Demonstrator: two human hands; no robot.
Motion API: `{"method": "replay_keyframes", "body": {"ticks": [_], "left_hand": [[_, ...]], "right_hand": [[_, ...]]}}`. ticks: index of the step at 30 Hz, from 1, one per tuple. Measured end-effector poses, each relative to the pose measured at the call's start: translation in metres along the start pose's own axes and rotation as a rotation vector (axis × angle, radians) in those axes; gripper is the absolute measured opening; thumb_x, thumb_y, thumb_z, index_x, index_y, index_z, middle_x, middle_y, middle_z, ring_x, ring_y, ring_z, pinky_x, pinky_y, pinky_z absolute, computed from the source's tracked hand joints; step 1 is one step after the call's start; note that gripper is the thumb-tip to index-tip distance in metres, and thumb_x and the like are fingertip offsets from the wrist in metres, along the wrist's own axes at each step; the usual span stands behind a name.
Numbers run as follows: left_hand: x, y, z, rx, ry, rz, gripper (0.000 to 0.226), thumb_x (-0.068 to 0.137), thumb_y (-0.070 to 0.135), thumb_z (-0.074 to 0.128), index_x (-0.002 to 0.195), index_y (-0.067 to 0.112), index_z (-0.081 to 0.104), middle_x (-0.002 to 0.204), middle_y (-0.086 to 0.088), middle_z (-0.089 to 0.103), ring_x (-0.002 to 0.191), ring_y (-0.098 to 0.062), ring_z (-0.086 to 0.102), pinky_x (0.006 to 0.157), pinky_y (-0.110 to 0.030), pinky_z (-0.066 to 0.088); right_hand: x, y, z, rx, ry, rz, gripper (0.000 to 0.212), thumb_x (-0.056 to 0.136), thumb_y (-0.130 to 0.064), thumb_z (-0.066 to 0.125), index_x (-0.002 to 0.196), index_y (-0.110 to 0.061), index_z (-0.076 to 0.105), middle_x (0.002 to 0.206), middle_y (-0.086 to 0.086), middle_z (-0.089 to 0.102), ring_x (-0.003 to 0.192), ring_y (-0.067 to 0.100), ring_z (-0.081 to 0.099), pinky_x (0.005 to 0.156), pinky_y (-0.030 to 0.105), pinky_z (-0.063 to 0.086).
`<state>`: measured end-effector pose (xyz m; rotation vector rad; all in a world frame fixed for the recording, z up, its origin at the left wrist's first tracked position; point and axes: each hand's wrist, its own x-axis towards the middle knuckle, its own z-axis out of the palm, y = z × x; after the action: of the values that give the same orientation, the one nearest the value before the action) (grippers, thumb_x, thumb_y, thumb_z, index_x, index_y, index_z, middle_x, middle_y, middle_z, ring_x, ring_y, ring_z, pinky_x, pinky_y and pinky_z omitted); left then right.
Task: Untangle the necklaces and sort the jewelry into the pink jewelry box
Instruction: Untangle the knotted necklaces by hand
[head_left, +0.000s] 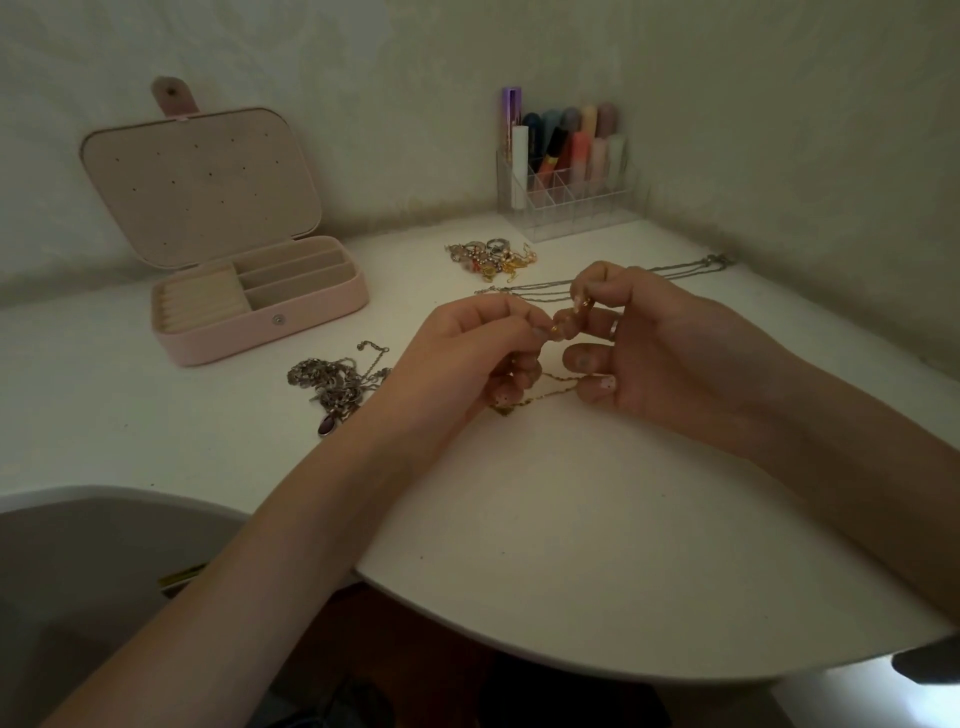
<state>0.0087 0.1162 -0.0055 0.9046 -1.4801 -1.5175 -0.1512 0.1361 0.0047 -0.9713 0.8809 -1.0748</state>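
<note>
Fingers do all the work here: both hands are lifted just off the white table (519, 545), pinching one gold chain necklace (563, 383) between them. The left hand (467, 353) nips it between thumb and forefinger, the other fingers curled under; the right hand (649, 343), a ring on one finger, pinches the same small gold bit a little higher. I'd say they hold it close and raised so the knot can be seen and teased apart, while the slack drapes down to the tabletop below the knuckles.

The rest looks laid out by kind, which suits the sorting to come. A tangled heap of silver chains (337, 382) with a dark oval pendant (327, 426) lies just left of the left wrist, untouched. Behind the hands, thin silver necklaces (675, 271) lie stretched out in a line toward the right wall, looking already freed. A small pile of earrings and rings (491, 257) sits farther back.

The pink jewelry box (260, 322) stands well apart at the left rear, lid up against the wall, ring rolls and slotted compartments showing nothing inside, so I judge nothing has been stowed yet.

A clear acrylic organizer (571, 200) of lip products sits in the corner. The room is dim, the walls pale and faintly patterned, and the table's front edge curves.
</note>
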Motion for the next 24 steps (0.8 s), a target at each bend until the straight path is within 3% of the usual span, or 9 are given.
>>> {"method": "replay_keyframes", "body": {"ticks": [4,9,12,16,24], "left_hand": [[0.0003,-0.0015,-0.0016,0.03,0.004,0.017,0.025,0.086,-0.004,0.047,0.071,0.01,0.061,0.052,0.003,0.043,0.048,-0.01,0.037,0.043,-0.018,0.026],[-0.0004,-0.0011,-0.0032,0.135,0.024,0.093,0.009,0.087,0.009,0.06,0.08,0.011,0.065,0.05,0.009,0.04,0.047,-0.006,0.032,0.044,-0.016,0.028],[0.0009,-0.0032,-0.0047,0.173,0.058,0.168,0.008,0.08,0.016,0.071,0.074,0.017,0.067,0.053,0.0,0.034,0.048,-0.009,0.03,0.045,-0.018,0.028],[0.0006,-0.0034,-0.004,0.186,0.094,0.218,0.01,0.081,0.015,0.07,0.073,0.018,0.067,0.061,-0.012,0.034,0.055,-0.018,0.028,0.047,-0.021,0.026],[0.0008,-0.0037,-0.0068,0.207,0.17,0.316,0.01,0.083,0.012,0.068,0.076,0.019,0.068,0.05,0.006,0.032,0.049,-0.008,0.029,0.049,-0.022,0.028]], "right_hand": [[0.0005,-0.0004,0.0005,-0.045,0.032,-0.033,0.019,0.092,-0.018,0.046,0.073,-0.016,0.05,0.072,-0.002,0.052,0.053,0.01,0.044,0.046,0.02,0.034],[-0.0019,-0.0019,0.0046,-0.113,0.042,-0.06,0.022,0.092,-0.013,0.048,0.072,-0.013,0.055,0.068,-0.005,0.057,0.053,0.008,0.047,0.046,0.019,0.038],[-0.003,-0.0021,0.006,-0.118,0.039,-0.067,0.021,0.091,-0.01,0.049,0.071,-0.013,0.055,0.067,-0.005,0.057,0.052,0.008,0.047,0.045,0.019,0.039],[-0.0026,-0.0015,0.0069,-0.126,0.058,-0.076,0.025,0.09,-0.008,0.05,0.067,-0.014,0.055,0.067,-0.003,0.056,0.052,0.008,0.047,0.045,0.019,0.039],[-0.0021,0.0001,0.007,-0.167,0.053,-0.08,0.016,0.089,-0.008,0.055,0.076,-0.009,0.064,0.065,0.0,0.061,0.052,0.007,0.051,0.048,0.018,0.045]]}}
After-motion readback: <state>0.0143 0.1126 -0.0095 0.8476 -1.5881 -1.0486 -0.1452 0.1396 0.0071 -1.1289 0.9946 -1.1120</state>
